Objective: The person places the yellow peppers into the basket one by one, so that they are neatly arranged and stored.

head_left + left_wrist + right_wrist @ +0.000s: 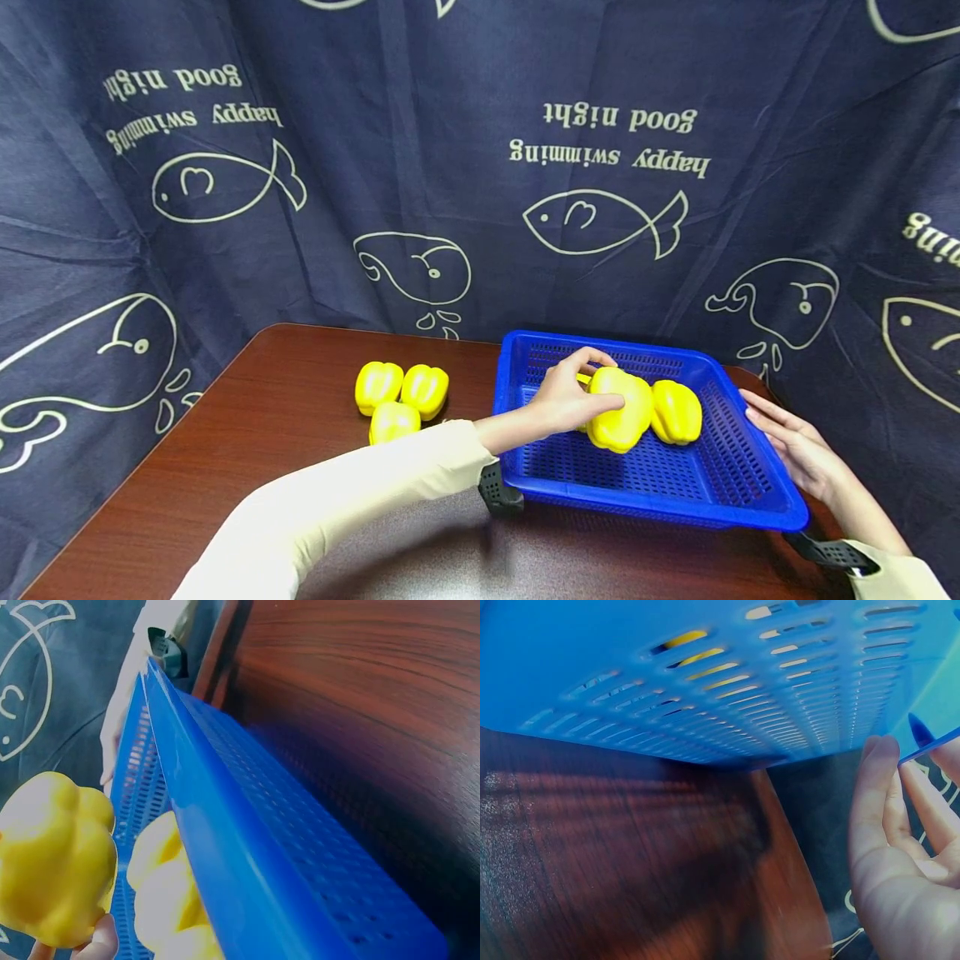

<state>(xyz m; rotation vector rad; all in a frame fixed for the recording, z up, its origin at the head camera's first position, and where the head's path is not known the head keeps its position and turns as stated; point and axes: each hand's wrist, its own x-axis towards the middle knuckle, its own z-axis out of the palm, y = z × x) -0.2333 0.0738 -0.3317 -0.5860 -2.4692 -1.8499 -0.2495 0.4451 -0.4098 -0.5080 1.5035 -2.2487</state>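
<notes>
My left hand [573, 398] pinches a yellow bell pepper [621, 408] between thumb and fingers, over the inside of a blue plastic basket [652, 504]. In the left wrist view the same pepper [56, 862] shows beside the basket wall, with my fingertips beneath it. Right of it, a second yellow pepper [677, 412] lies in the basket; more yellow shows behind my left hand, mostly hidden. My right hand [798, 446] is at the basket's right rim, its fairly straight fingers touching the rim from outside, as the right wrist view also shows.
Three more yellow peppers [395, 421] sit grouped on the brown wooden table [247, 417], left of the basket; my left sleeve partly covers the nearest. A dark blue curtain [465, 167] with fish and whale drawings hangs behind the table and along its sides.
</notes>
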